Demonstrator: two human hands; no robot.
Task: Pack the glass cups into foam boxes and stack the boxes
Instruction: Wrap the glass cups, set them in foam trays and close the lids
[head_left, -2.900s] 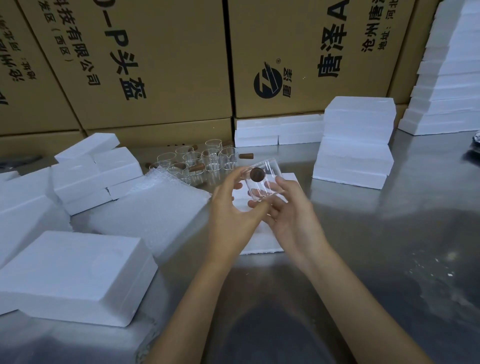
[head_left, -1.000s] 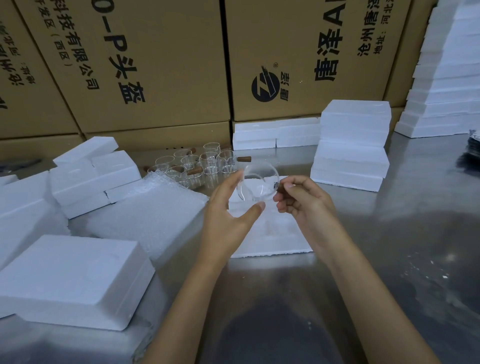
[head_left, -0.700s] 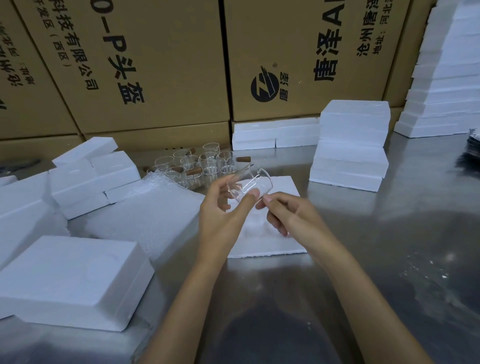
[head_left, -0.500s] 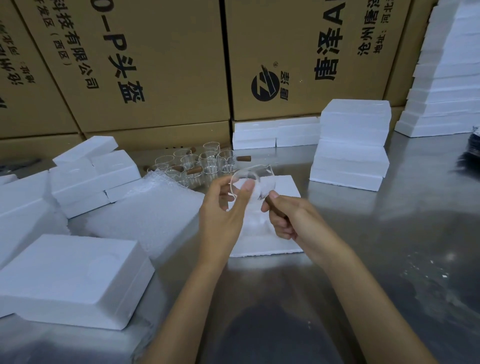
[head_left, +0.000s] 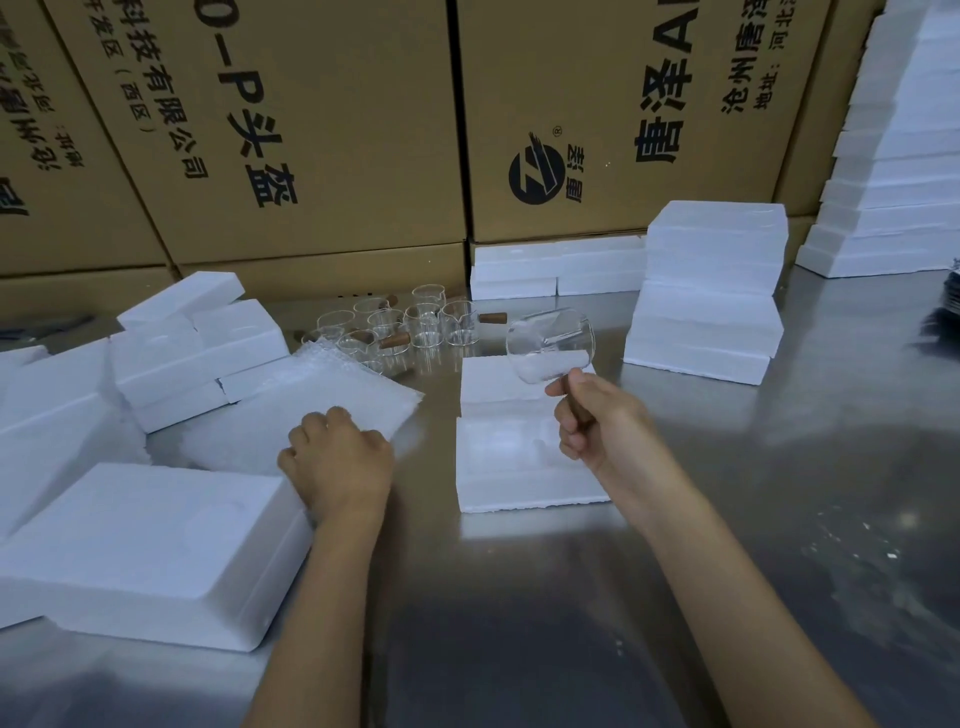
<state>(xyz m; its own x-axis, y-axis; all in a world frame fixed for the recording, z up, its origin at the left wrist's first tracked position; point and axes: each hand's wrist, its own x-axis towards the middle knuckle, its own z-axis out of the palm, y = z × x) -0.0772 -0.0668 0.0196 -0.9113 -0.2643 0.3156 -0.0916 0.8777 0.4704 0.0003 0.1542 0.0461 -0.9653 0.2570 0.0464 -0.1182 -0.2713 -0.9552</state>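
The cup's wooden handle (head_left: 575, 410) is mostly buried inside the right grip (head_left: 597, 421). At the upper right, the tall foam stack (head_left: 898, 156) runs off frame; a dark object (head_left: 948, 306) at the right edge is blurred.

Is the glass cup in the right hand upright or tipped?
Tipped. The right hand grips the wooden handle, and the glass cup lies on its side in the air above the open foam box.

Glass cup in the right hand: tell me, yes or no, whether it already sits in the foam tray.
No: the right hand holds the glass cup by its handle above the foam tray.
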